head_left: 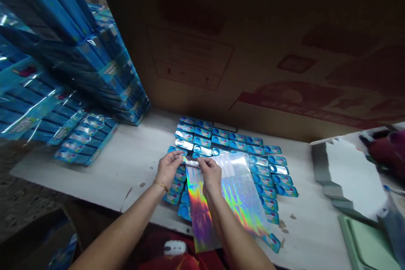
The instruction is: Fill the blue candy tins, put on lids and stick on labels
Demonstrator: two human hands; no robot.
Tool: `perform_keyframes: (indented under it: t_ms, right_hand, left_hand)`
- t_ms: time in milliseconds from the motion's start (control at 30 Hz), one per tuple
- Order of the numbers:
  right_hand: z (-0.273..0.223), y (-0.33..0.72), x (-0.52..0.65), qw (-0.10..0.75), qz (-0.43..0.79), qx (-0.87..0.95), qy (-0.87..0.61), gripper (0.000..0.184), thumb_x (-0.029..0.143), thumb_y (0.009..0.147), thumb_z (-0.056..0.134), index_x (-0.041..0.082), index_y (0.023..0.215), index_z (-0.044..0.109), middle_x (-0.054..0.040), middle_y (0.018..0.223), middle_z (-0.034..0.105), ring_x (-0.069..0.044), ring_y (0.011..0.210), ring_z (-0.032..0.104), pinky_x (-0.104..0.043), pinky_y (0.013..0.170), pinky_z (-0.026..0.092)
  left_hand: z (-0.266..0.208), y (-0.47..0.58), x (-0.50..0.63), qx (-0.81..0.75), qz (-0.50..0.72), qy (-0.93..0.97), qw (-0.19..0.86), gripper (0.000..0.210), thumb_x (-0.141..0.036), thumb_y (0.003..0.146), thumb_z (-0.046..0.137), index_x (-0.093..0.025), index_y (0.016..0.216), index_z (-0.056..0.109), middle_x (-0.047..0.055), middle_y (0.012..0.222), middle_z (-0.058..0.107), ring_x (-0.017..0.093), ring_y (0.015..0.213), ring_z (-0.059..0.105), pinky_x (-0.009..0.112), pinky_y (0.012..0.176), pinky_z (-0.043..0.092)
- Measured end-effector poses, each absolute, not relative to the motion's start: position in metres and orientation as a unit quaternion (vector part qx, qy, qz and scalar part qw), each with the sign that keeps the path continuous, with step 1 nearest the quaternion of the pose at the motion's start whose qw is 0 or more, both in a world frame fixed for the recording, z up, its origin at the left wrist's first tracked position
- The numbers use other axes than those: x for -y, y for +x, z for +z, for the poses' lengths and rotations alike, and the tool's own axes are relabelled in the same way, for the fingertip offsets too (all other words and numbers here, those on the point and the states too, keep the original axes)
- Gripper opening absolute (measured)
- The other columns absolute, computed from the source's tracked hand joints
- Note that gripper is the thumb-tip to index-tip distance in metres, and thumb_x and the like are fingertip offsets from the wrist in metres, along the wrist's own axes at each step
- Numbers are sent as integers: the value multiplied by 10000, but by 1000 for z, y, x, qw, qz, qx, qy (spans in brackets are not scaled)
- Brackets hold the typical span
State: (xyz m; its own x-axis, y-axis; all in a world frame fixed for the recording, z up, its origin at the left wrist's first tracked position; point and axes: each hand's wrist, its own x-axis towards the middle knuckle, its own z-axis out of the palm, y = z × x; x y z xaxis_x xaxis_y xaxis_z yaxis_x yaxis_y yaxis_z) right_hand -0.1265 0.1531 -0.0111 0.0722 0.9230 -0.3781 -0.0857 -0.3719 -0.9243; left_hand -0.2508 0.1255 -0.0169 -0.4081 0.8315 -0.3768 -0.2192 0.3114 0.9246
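A rainbow-shining holographic sticker sheet (242, 202) lies over rows of small blue printed packs (264, 180) on the white table. Pale bare strips show near its top edge. Above its upper left corner my left hand (168, 168) is closed in a pinch on one end of a small shiny sticker strip (191, 163). My right hand (210, 172) pinches the strip's other end, its wrist and forearm over the sheet. Whether the strip is fully apart from the sheet is hard to see. Some packs are hidden under the sheet and hands.
A big brown cardboard box (202, 67) stands behind the packs. Wrapped stacks of blue packages (107, 67) rise at left. At right lie a stack of white sheets (354, 177) and a pale green container (370, 240). The table's front edge (110, 209) runs below my forearms.
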Motion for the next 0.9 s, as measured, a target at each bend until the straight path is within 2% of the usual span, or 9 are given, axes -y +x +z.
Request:
perform_keyframes:
  t_ms: [100, 233, 433, 533, 767, 833, 900]
  right_hand:
    - [-24, -164, -146, 430, 501, 429, -616, 204, 364, 688, 554, 162, 676, 583, -7, 639, 573, -139, 623, 504, -252, 610, 375]
    - [-35, -194, -147, 384, 344, 563, -646, 165, 304, 730, 506, 176, 644, 566, -29, 687, 568, -169, 716, 487, -284, 688, 338]
    - [-40, -204, -155, 249, 201, 682, -658, 165, 263, 771, 459, 181, 672, 562, -63, 737, 565, -208, 769, 458, -313, 676, 274]
    - [-37, -198, -158, 180, 151, 719, -654, 155, 261, 783, 459, 176, 831, 580, -74, 786, 558, -219, 797, 440, -319, 669, 263]
    - [-28, -177, -156, 46, 95, 861, -497, 307, 216, 815, 405, 297, 1086, 523, -63, 892, 512, -212, 838, 400, -351, 712, 253]
    - [-27, -166, -158, 49, 107, 871, -477, 325, 213, 801, 428, 309, 1098, 520, -55, 905, 513, -205, 840, 407, -351, 723, 264]
    - [-25, -144, -162, 100, 131, 857, -488, 329, 187, 789, 436, 305, 1077, 541, -46, 922, 521, -192, 847, 423, -337, 729, 284]
  left_hand:
    - [-29, -290, -126, -671, 532, 259, 447, 358, -305, 603, 634, -132, 910, 570, 8, 716, 600, 111, 665, 554, 236, 652, 433]
    - [-51, -329, -138, -691, 512, 309, 405, 366, -293, 577, 640, -127, 893, 559, -10, 641, 582, 114, 630, 557, 247, 657, 430]
    - [-76, -341, -155, -705, 470, 345, 404, 332, -287, 586, 605, -135, 878, 560, -6, 617, 590, 132, 618, 565, 269, 654, 439]
    - [-84, -336, -154, -708, 476, 327, 408, 320, -299, 580, 604, -139, 854, 568, 1, 625, 592, 136, 615, 566, 266, 633, 445]
    - [-97, -336, -141, -769, 452, 304, 335, 253, -291, 629, 550, -142, 830, 586, 31, 695, 603, 155, 669, 573, 284, 655, 457]
    - [-85, -331, -140, -781, 454, 325, 280, 262, -303, 685, 500, -147, 881, 576, 48, 769, 598, 161, 724, 563, 291, 687, 447]
    - [-66, -312, -140, -768, 442, 410, 219, 258, -303, 742, 446, -170, 925, 568, 56, 867, 589, 166, 813, 545, 296, 747, 427]
